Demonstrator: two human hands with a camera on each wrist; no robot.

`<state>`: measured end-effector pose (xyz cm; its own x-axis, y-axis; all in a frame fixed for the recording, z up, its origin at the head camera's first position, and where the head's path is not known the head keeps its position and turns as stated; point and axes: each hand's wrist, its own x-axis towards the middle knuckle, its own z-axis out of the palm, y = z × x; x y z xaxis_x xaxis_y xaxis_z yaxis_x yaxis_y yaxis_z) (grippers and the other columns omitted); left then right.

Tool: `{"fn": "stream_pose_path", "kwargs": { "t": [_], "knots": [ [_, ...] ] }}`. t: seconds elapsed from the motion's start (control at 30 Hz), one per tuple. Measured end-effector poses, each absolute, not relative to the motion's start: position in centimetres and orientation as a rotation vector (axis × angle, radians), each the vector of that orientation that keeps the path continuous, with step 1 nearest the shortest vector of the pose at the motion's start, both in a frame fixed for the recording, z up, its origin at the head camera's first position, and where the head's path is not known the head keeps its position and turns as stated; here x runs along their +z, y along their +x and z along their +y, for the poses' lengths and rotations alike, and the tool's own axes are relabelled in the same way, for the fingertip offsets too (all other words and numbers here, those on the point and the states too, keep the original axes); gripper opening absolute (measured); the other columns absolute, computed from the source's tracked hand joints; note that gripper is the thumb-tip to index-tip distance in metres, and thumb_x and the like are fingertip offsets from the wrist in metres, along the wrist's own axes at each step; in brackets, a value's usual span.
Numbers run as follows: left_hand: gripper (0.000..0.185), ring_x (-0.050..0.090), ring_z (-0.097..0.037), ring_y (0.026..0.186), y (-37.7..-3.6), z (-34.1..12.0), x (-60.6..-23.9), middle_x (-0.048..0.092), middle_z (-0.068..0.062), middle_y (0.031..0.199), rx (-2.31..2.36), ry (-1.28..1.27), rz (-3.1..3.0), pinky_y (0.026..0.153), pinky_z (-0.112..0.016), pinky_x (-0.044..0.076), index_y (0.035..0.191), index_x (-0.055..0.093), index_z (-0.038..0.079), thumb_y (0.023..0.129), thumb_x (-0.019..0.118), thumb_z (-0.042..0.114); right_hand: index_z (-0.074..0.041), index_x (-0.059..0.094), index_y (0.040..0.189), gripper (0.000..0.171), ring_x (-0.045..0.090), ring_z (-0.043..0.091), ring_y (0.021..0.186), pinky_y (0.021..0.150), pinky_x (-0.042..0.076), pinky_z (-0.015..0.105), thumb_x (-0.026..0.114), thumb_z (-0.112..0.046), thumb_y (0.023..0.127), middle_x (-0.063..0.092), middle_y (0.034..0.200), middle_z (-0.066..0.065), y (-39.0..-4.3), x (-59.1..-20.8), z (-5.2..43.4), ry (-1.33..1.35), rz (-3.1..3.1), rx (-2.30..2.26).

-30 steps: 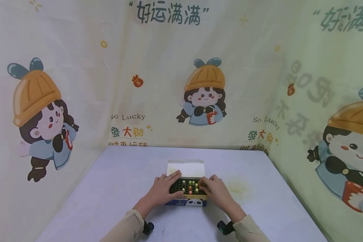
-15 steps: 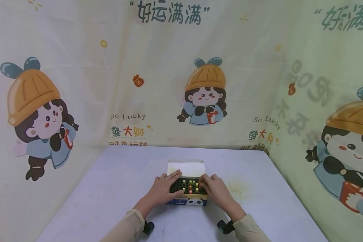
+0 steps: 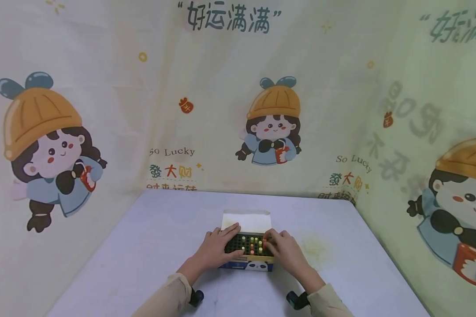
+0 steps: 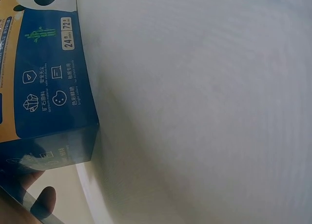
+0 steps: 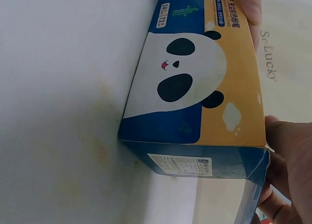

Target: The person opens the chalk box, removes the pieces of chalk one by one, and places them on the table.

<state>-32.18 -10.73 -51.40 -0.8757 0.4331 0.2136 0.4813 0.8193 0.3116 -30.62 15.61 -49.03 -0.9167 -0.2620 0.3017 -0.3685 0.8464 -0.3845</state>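
Note:
A blue and yellow chalk box (image 3: 238, 266) with a panda on its front stands on the table, lid folded back. Inside, a black holder with holes (image 3: 233, 242) carries several upright chalk sticks, yellow-green, pale and orange-red. My left hand (image 3: 214, 247) rests over the box's left end, its fingers stretched toward the lid and its thumb along the front rim. At the right end, my right hand (image 3: 284, 248) pinches an orange-red chalk stick (image 3: 265, 241) between thumb and fingertips; the fingers cover most of it. In the right wrist view, that hand is right at the box's top edge.
The white table (image 3: 162, 233) extends around the box, with a faint yellow smudge (image 3: 314, 247) to its right. The white lid (image 3: 247, 222) stands up behind the holder. Printed cloth walls (image 3: 214, 132) enclose the back and sides.
Orange-red chalk now shows at my right fingertips, where it was hidden before. The left hand keeps its place on the box. The head view has shifted slightly.

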Motion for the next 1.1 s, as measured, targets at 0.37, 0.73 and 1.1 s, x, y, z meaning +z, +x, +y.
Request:
{"fn": "stream_pose_path", "kwargs": {
  "t": [0.37,0.73,1.1],
  "knots": [
    [0.084,0.049,-0.039,0.135,-32.05,-10.65,-51.14,0.032,0.01,0.169,-0.564,-0.725,-2.885,0.098,-0.058,0.039,0.163,0.035,0.029,0.095,0.054,0.073,-0.019,0.069,0.1,0.019,0.049,0.01,0.08,0.065,0.043,0.029,0.083,-0.02,0.088,0.072,0.083,-0.008,-30.51,-48.85,15.5,0.469,-2.808,0.714],
    [0.085,0.048,-0.039,0.137,-32.22,-10.72,-51.26,0.031,0.01,0.169,-0.542,-0.725,-2.899,0.1,-0.058,0.039,0.164,0.033,0.03,0.095,0.051,0.075,-0.021,0.071,0.099,0.013,0.048,0.009,0.078,0.063,0.042,0.027,0.081,-0.022,0.091,0.062,0.078,-0.009,-30.6,-49.04,15.52,0.521,-2.776,0.666],
    [0.085,0.048,-0.039,0.137,-32.23,-10.61,-51.26,0.031,0.011,0.169,-0.54,-0.721,-2.887,0.1,-0.058,0.039,0.164,0.034,0.03,0.094,0.051,0.076,-0.02,0.063,0.115,0.019,0.052,0.012,0.075,0.06,0.043,0.028,0.071,-0.026,0.1,0.062,0.084,-0.002,-30.81,-49.09,15.54,0.48,-2.798,0.658]
  ]
}}
